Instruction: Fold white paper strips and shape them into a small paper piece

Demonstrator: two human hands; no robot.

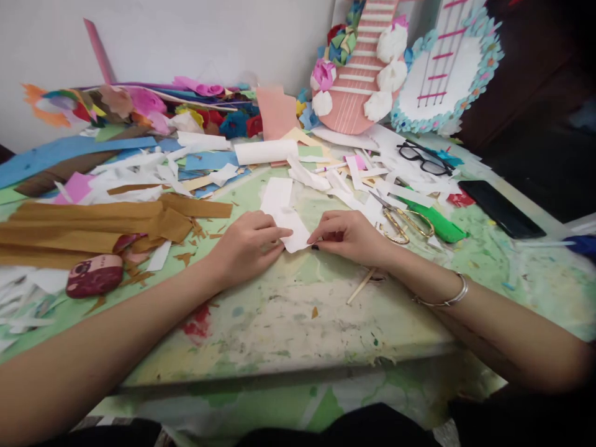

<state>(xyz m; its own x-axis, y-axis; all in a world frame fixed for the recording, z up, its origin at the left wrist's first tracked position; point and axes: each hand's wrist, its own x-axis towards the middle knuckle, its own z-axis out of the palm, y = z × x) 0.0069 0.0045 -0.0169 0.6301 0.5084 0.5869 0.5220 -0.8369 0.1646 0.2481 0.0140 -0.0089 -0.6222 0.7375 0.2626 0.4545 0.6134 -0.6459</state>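
Note:
Both hands rest on a paint-stained green table (288,310) and meet at a white paper strip (285,214). My left hand (246,245) pinches the strip's near end from the left, fingers curled. My right hand (347,234) pinches the same end from the right, thumb and fingertips pressed on the paper. A silver bracelet (449,298) circles my right wrist. The strip runs away from me toward a heap of scraps.
Gold-handled scissors (400,222) lie just right of my right hand, a thin wooden stick (361,285) under my wrist. Brown paper strips (93,223) and a painted stone (95,274) sit left. Glasses (426,159), a black phone (500,208) and paper guitars (363,68) stand at the back right.

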